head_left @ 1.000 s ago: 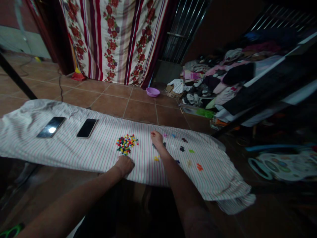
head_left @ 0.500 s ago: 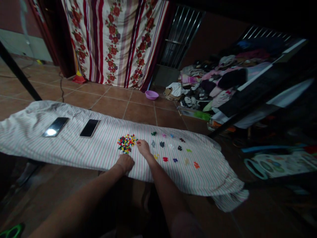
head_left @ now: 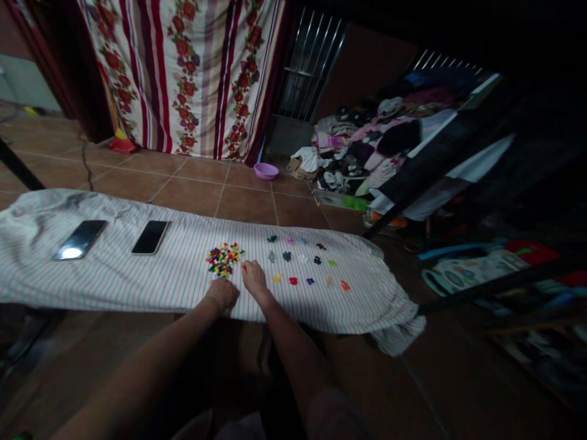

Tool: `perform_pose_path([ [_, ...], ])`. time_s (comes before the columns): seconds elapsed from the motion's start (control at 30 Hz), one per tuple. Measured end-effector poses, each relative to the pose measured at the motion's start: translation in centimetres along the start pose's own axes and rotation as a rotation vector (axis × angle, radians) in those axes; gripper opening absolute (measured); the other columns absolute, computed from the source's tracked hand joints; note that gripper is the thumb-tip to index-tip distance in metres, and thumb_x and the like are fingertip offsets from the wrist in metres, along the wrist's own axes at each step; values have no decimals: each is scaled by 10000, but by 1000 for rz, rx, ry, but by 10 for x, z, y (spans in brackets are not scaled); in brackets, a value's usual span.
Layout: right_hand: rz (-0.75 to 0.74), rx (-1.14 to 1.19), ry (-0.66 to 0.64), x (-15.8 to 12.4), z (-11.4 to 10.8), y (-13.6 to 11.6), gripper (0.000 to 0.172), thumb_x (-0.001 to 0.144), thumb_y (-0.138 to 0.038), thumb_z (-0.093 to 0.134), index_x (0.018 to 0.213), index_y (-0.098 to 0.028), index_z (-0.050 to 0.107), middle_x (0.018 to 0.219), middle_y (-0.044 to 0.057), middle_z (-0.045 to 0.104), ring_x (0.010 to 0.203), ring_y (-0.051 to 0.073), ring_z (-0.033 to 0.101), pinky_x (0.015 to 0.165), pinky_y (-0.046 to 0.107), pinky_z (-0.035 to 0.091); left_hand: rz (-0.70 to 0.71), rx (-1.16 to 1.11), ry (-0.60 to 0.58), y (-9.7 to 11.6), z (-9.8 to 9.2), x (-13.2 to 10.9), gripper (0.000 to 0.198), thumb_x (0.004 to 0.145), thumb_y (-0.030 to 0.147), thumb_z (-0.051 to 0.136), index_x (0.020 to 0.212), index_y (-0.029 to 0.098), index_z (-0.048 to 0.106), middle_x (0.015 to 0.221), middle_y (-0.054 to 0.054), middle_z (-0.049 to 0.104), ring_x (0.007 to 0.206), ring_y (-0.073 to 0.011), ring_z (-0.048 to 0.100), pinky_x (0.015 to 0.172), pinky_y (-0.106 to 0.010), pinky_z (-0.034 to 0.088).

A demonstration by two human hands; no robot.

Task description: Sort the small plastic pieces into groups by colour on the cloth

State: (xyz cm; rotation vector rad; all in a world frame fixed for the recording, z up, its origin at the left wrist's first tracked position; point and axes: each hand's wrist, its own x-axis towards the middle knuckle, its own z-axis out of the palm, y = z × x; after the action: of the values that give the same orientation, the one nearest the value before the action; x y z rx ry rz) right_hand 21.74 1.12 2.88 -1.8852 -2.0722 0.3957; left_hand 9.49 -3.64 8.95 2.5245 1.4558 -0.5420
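A pile of small multicoloured pieces lies on the striped cloth in front of me. My left hand rests at the pile's near edge with its fingers curled under; what they hold, if anything, is hidden. Just right of the pile, my right hand is closed in a pinch, with a small red piece showing at the fingertips. Farther right, pieces sit in little groups by colour, among them yellow pieces, red pieces, dark grey pieces and orange pieces.
Two phones lie on the left part of the striped cloth. Beyond it, a purple basin stands on the tiled floor before a floral curtain. Heaped clothes fill the back right, near a dark slanting bar.
The whole view has shifted, so the cloth and its contents appear farther left. Both hands stay beside the pile, the right one slightly nearer to me and still pinched.
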Motion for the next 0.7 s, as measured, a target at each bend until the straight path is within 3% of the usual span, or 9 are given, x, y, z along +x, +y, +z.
perform_pose_path([
  [0.17, -55, 122, -1, -8, -16, 26, 195, 874, -193, 519, 957, -222, 693, 961, 39, 667, 908, 148, 602, 803, 226, 428, -7, -11, -11, 1, -1, -3, 246, 822, 146, 493, 924, 163, 716, 990, -167, 713, 995, -249, 659, 828, -381, 509],
  [0.43, 143, 118, 270, -26, -60, 104, 243, 816, -128, 500, 895, -198, 718, 925, 37, 691, 879, 147, 622, 834, 234, 444, -27, -43, -45, 1, -3, -2, 217, 753, 156, 580, 919, 172, 718, 978, -164, 715, 971, -262, 667, 806, -384, 523],
  [0.7, 188, -2, 266, -44, -54, 133, 217, 814, -140, 515, 872, -196, 716, 939, 41, 716, 917, 165, 623, 913, 274, 405, -44, -47, -45, 2, -6, -7, 189, 796, 140, 553, 884, 174, 717, 1028, -147, 710, 1026, -246, 651, 861, -373, 509],
])
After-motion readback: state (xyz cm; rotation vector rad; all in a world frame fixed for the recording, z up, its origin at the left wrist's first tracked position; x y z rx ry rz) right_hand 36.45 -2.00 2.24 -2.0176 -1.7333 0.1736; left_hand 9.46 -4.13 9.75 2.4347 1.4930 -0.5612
